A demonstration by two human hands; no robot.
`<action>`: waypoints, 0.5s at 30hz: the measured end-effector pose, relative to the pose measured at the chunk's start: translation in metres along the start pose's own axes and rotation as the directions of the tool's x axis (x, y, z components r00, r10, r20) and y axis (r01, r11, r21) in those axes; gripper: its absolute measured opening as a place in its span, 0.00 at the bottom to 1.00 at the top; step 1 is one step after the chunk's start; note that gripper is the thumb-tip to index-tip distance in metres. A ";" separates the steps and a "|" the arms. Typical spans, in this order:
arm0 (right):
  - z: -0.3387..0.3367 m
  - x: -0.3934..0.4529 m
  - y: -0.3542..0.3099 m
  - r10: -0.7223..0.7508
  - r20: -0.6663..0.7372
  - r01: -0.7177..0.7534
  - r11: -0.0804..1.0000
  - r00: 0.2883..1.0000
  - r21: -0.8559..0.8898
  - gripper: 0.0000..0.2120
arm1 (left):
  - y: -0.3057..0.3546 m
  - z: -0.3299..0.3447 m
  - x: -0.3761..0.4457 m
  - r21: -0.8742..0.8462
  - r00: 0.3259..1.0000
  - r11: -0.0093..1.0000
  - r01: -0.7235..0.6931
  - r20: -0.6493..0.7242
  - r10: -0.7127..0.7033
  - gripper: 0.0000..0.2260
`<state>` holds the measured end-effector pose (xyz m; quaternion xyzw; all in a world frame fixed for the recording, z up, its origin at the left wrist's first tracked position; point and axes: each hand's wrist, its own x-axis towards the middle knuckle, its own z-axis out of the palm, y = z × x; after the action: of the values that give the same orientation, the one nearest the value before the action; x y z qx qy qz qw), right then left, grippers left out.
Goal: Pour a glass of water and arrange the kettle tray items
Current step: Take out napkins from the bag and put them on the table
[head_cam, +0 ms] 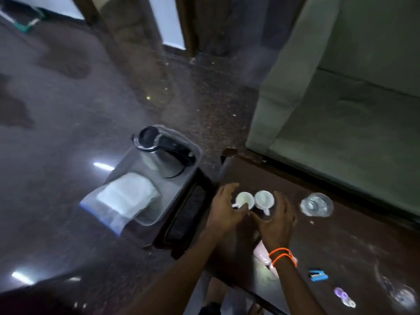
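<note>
Two small white cups stand side by side on the dark table. My left hand curls around the left cup, fingers behind it and thumb in front. Around the right cup my right hand does the same, its thumb by the cup's handle. A clear drinking glass stands on the table to the right of the cups. The kettle, steel with a black lid and handle, sits in a clear plastic tray to the left, beside the table. The view is blurred.
A white folded packet in a plastic bag hangs over the tray's near end. A green sofa lies behind the table. A pink item, a blue object, a purple object and more glassware lie near the table's front.
</note>
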<state>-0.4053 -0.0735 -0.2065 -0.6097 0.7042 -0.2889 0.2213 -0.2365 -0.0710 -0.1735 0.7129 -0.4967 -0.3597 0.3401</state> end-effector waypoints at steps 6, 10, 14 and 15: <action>0.079 -0.052 -0.131 -0.238 0.296 0.206 0.969 0.925 0.137 0.44 | -0.047 -0.145 -0.033 0.020 0.946 0.988 0.150 -0.295 -0.138 0.19; 0.129 -0.094 -0.207 -0.389 0.473 0.312 0.921 0.791 0.235 0.38 | -0.087 -0.216 -0.056 -0.042 0.836 0.967 0.252 -0.494 -0.240 0.15; 0.168 -0.126 -0.268 -0.485 0.607 0.401 0.872 0.630 0.280 0.32 | -0.130 -0.258 -0.076 -0.060 0.706 0.925 0.374 -0.628 -0.326 0.15; 0.176 -0.131 -0.279 -0.499 0.629 0.438 0.859 0.597 0.266 0.30 | -0.139 -0.264 -0.079 -0.069 0.666 0.906 0.417 -0.656 -0.356 0.16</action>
<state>-0.0635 0.0071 -0.1523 -0.8249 0.3757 -0.1231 0.4040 0.0332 0.0757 -0.1418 0.8957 -0.1983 -0.1293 0.3763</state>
